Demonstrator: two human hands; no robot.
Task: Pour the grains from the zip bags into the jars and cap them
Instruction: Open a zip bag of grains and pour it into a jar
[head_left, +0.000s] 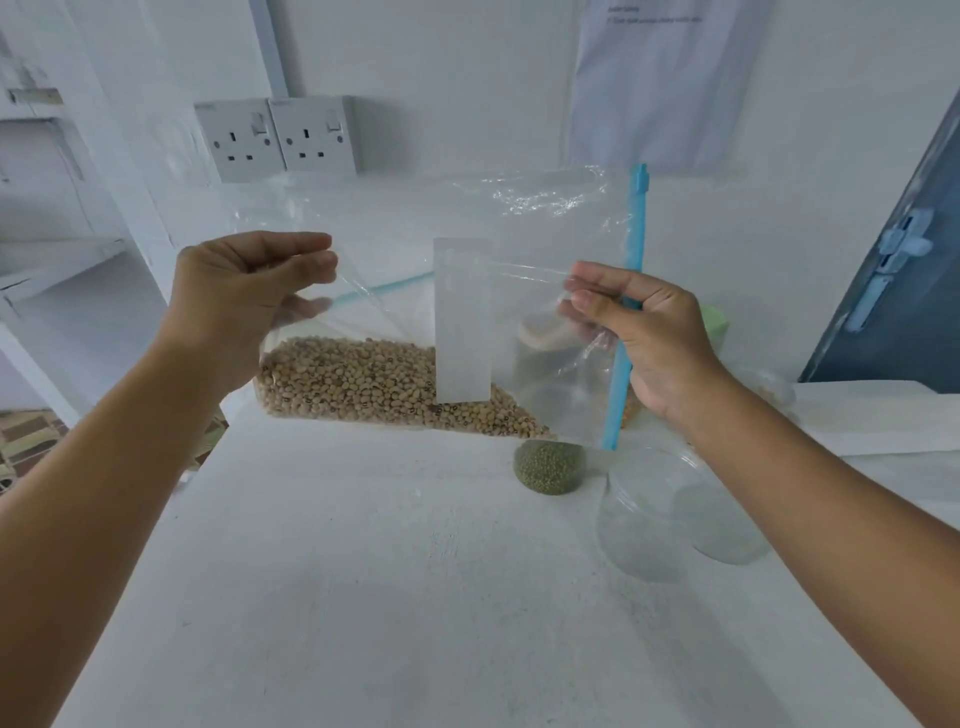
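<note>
Worktop (363, 597): white, spread in front of you.
On it: your clear open jar (654, 514), a green-grain heap (549, 466) just beside.

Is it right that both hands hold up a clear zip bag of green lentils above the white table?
Not quite. The head view shows the zip bag, held by the left hand and right hand, contains beige beans, not green lentils.

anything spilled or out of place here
No spill shows. The empty jar lies on its side on the table, so it must be stood up first. Both hands hold the bean bag with its blue zip running upright.
</note>
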